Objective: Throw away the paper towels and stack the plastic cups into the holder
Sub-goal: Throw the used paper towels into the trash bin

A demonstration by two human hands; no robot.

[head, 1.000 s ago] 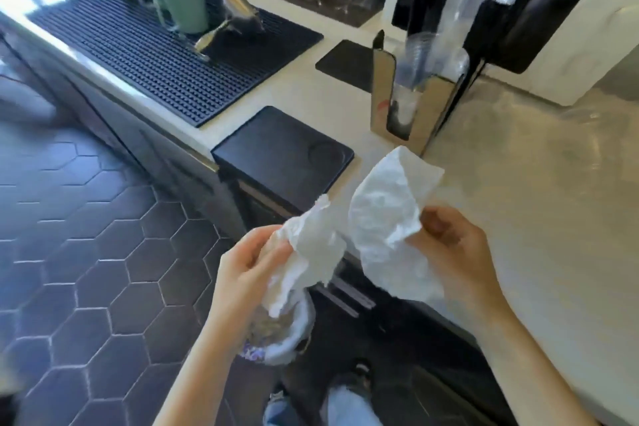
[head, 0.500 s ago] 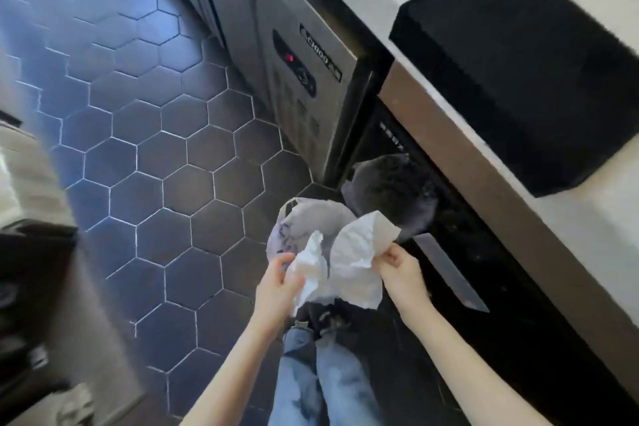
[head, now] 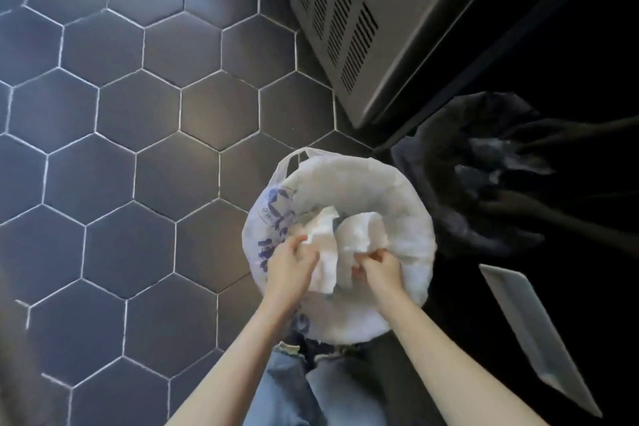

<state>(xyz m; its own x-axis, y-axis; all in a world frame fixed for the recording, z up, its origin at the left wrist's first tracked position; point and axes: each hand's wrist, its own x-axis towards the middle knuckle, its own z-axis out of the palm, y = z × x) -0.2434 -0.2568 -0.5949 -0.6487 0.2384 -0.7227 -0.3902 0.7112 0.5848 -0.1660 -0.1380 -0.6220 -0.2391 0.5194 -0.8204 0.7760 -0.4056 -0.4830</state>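
I look straight down at a small round bin lined with a white plastic bag (head: 408, 218) with blue print, standing on the floor. Both hands are over its mouth. My left hand (head: 288, 266) grips one crumpled white paper towel (head: 323, 252). My right hand (head: 380, 268) grips a second crumpled paper towel (head: 361, 232). Both towels hang inside the bin's rim. The plastic cups and their holder are out of view.
Dark hexagonal floor tiles (head: 138, 114) spread to the left. A grey vented appliance panel (head: 363, 10) stands at the upper right. A second bin with a dark bag (head: 466, 166) sits in shadow to the right. My jeans (head: 311, 387) show at the bottom.
The view has swung from the counter down to the floor. Both hands have carried the paper towels down from counter height to the mouth of the white-lined bin.
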